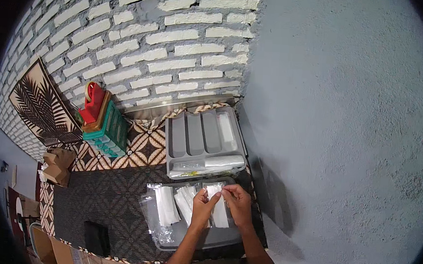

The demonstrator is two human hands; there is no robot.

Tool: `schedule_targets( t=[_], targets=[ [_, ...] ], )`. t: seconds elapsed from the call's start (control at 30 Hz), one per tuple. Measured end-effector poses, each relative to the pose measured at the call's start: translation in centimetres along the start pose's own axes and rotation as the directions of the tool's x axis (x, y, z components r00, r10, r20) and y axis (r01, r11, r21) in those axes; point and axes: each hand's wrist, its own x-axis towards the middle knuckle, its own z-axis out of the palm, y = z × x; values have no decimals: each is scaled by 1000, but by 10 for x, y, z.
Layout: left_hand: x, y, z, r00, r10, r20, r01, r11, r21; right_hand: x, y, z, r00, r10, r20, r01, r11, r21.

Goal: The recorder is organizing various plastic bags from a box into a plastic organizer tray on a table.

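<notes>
Both hands are at a clear plastic packet with a folded white item inside, over the right part of a flat grey tray. My left hand grips the packet's upper left side, thumb on top. At its upper right edge, the thumb and fingers of my right hand pinch the plastic. Two similar white bundles lie to the left on the tray: one at its middle, partly behind my left hand, and one farther left with loose clear plastic around it.
Beyond the tray is a grey compartment organizer holding white packets. Farther left stand a green plastic drawer box with a red tape dispenser on top and a brown cardboard box. A black folded item lies near the front edge.
</notes>
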Motion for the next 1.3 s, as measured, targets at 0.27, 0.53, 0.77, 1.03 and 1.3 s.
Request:
schedule_targets(
  t=[0.27,0.53,0.77,1.03,1.3],
  targets=[
    [-3,14,23,997,46,-68,-48,998,-30,6,14,-3,997,-23,-74,38,975,217],
    [2,-7,7,999,-52,3,51,993,110,26,19,-7,1000,-18,-7,19,992,126],
    [12,-17,11,995,99,-11,-92,960,265,45,46,-31,993,107,45,-107,994,1],
    [42,-23,12,997,-24,-76,42,971,236,70,41,-35,985,77,151,-63,993,-97],
    [62,-27,6,977,160,-142,-133,974,183,196,38,-26,999,-41,-27,27,918,-396]
  ],
)
